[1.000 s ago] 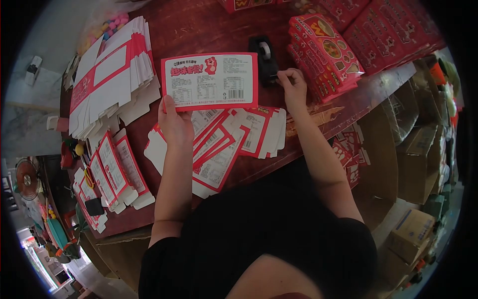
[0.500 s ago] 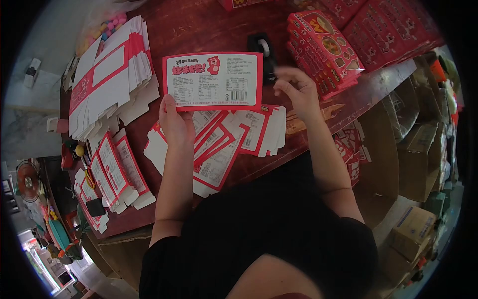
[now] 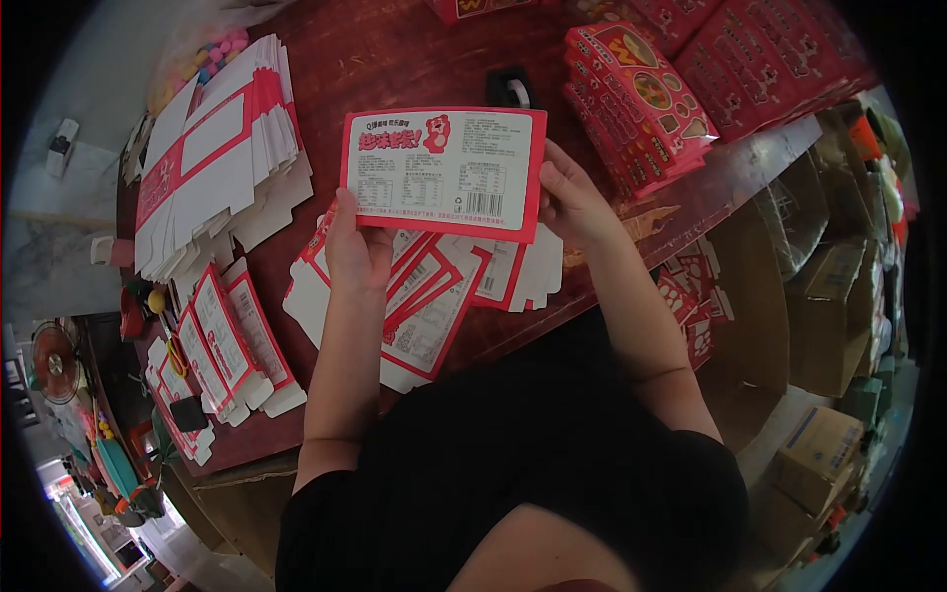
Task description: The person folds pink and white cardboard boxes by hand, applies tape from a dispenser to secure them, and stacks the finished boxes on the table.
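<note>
Held up over the table is a red and white printed box (image 3: 444, 170), its text and barcode side facing me. My left hand (image 3: 357, 242) grips its lower left corner, with the thumb on the front and the other fingers behind. At its right edge, my right hand (image 3: 574, 197) has closed on the box, fingers partly hidden behind it. Below the box lie several flat, unfolded cartons (image 3: 434, 316), overlapping each other. Behind its upper right edge stands a black tape dispenser (image 3: 511, 87), partly covered.
A tall stack of flat white and red cartons (image 3: 222, 148) stands at the left, with more cartons (image 3: 222, 340) nearer me. Finished red boxes (image 3: 641, 109) are piled at the right on the dark red table (image 3: 395, 59). Cardboard boxes (image 3: 817, 459) sit below at the right.
My right hand has come left from beside the tape dispenser and taken hold of the box's right edge. The box has shifted slightly right and tilted a little.
</note>
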{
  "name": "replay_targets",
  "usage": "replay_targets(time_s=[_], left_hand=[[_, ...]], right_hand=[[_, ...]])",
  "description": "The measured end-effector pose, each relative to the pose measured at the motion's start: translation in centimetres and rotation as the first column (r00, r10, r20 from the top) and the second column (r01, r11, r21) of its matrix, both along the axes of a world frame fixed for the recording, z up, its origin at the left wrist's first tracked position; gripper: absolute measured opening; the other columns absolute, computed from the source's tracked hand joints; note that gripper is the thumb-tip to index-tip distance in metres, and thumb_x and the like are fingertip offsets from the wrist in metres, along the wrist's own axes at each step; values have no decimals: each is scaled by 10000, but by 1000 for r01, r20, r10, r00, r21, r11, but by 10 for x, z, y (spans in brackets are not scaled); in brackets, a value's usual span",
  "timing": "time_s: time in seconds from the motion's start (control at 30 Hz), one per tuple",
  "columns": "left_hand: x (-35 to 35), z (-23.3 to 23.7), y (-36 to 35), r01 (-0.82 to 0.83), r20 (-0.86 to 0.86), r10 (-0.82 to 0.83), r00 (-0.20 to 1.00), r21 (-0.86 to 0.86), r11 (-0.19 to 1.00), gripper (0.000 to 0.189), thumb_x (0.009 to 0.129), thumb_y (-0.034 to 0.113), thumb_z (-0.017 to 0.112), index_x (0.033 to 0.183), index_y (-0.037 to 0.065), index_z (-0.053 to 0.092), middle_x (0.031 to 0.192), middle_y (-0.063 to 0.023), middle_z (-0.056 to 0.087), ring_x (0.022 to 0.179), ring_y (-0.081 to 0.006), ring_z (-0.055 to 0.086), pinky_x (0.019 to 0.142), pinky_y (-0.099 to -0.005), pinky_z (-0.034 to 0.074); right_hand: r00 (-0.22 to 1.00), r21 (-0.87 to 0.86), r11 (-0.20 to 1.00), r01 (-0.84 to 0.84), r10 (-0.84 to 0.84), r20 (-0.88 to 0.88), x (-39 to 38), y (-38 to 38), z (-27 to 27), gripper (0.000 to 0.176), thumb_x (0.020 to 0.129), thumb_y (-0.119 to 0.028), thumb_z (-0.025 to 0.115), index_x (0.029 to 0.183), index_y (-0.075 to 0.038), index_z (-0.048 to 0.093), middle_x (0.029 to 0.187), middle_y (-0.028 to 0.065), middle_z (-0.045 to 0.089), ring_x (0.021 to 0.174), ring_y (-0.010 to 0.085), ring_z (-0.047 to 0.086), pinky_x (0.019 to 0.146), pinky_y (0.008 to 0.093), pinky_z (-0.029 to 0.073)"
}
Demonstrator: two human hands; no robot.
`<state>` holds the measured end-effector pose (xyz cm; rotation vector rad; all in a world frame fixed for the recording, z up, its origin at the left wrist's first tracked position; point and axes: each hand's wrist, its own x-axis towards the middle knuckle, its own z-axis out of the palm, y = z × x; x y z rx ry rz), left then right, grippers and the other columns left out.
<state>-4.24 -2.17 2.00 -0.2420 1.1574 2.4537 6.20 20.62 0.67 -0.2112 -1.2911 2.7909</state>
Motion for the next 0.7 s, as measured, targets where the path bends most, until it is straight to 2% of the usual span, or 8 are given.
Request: replay_targets(time_s=[0.07,0.2,0.27,0.3,0.33,0.4,0.5,0.7], left_hand=[[1,0,2,4,-2,-4,1000,15,1000,359,960,281,418,1165,-9,470,1146,-117,566,1046,-205,562,896,-349,481],[3,3,0,-95,-137,110,984,109,989,323,917,243,533,1125,-1,492,1091,-103,589,1005,-193,577,864,-328,481],[13,5,1,-258,-429,196,882,-90,962,273,864,147,603,1069,-6,507,1037,-95,598,982,-209,591,849,-317,485],[19,5,2,-355,-565,206,799,-167,920,261,838,99,638,1041,-9,515,1010,-91,602,971,-217,598,842,-312,487],[27,9,2,-584,-854,-5,520,-360,727,326,718,-23,712,982,-14,522,912,-97,604,893,-260,626,773,-312,511],[40,29,15,-596,-966,-249,-75,-157,788,316,651,-48,733,909,-7,556,851,-114,594,820,-284,638,701,-341,528],[48,22,32,-390,-936,-202,-289,-78,917,239,667,2,723,883,6,622,857,-108,597,809,-291,639,665,-379,536],[3,33,-34,-799,-854,-519,32,-334,500,500,711,208,750,1143,50,556,1216,-133,484,1184,-304,430,1000,-417,336]], right_hand=[[975,-259,956,-141,88,-205,3,-2,-13,555,855,-244,626,1299,-51,354,697,-30,520,566,45,461,504,173,359],[970,222,945,240,-222,-101,3,-6,8,585,872,-262,601,1337,-60,312,822,-2,515,659,45,476,562,178,372],[864,519,694,499,-446,-236,6,-15,21,616,871,-291,598,1354,-64,290,875,13,507,689,53,480,583,182,375],[892,420,790,448,-365,-265,13,-22,33,615,885,-296,578,1364,-63,270,1019,50,483,735,85,512,596,192,390],[902,384,839,386,-256,-348,16,-31,43,599,890,-290,567,1362,-62,277,1079,64,471,779,107,534,623,203,407],[910,361,887,288,-136,-392,20,-41,57,558,875,-240,581,1331,-48,324,1211,92,430,880,149,564,707,241,445],[925,383,858,342,-235,-299,21,-41,68,482,819,-97,625,1248,-19,421,1288,112,428,964,163,567,831,283,462],[756,226,724,652,-598,-267,34,37,82,394,814,32,524,1205,18,476,1108,137,584,987,188,585,862,310,480]])
